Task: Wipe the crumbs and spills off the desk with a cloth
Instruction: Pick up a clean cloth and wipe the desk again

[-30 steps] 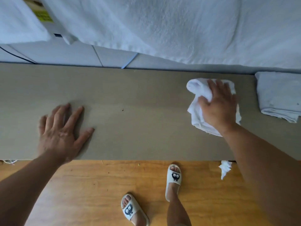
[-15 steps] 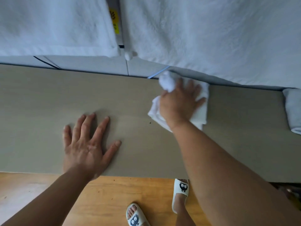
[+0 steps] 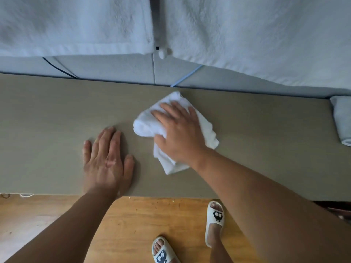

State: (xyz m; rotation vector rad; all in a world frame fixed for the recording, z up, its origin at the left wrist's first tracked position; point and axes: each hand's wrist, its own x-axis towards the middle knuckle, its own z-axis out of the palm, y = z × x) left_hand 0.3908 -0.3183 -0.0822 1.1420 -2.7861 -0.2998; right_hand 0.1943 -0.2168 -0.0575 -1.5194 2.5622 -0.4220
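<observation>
White cloth (image 3: 146, 126), crumpled, lies on the grey-brown desk (image 3: 47, 120) just right of frame centre, towards the desk's far edge. One bunched fold sticks out at the left, a flatter corner at the lower right.

Right hand (image 3: 180, 137) lies on top of the cloth, palm down, fingers fairly straight and slightly spread, pressing it to the surface; thumb lies against the cloth's left fold.

Left hand (image 3: 107, 164) is flat on the bare desk, lower left of the cloth, fingers close together and extended, holding nothing. It is near the cloth but apart from it.

Folded pale towel (image 3: 341, 120) is on the desk at the right frame edge, well apart from the cloth.

White towels (image 3: 76, 25) hang across the top of the frame.

Below the desk: wooden floor (image 3: 133, 224), two feet in white slippers (image 3: 215, 219) with a cartoon print.
</observation>
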